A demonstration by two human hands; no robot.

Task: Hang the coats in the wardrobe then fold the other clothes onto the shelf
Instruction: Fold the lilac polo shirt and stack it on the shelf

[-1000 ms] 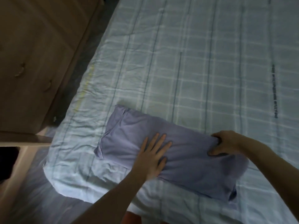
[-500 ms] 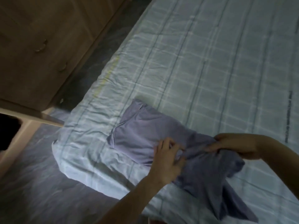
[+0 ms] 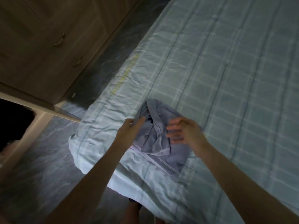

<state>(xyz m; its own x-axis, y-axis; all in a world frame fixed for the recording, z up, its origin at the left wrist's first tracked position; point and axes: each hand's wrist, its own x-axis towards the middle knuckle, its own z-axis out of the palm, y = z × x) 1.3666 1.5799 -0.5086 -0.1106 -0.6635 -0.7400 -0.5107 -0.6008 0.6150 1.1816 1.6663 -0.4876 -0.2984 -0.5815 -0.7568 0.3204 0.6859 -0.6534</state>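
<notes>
While my left hand (image 3: pixel 131 129) pinches the purple shirt (image 3: pixel 155 135) on the bed (image 3: pixel 226 94), my right hand (image 3: pixel 182 131) hovers open. The bunched shirt could flop open, because one pinch is weak.

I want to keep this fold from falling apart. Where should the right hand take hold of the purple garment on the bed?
Probably the hemmed lower edge of the purple garment, coming from the right side: the left hand already pinches its left edge, and the bunched cloth hangs loose there.

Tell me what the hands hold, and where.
Left hand pinches the shirt at its left edge; right hand is blurred, apparently holding nothing.
</notes>
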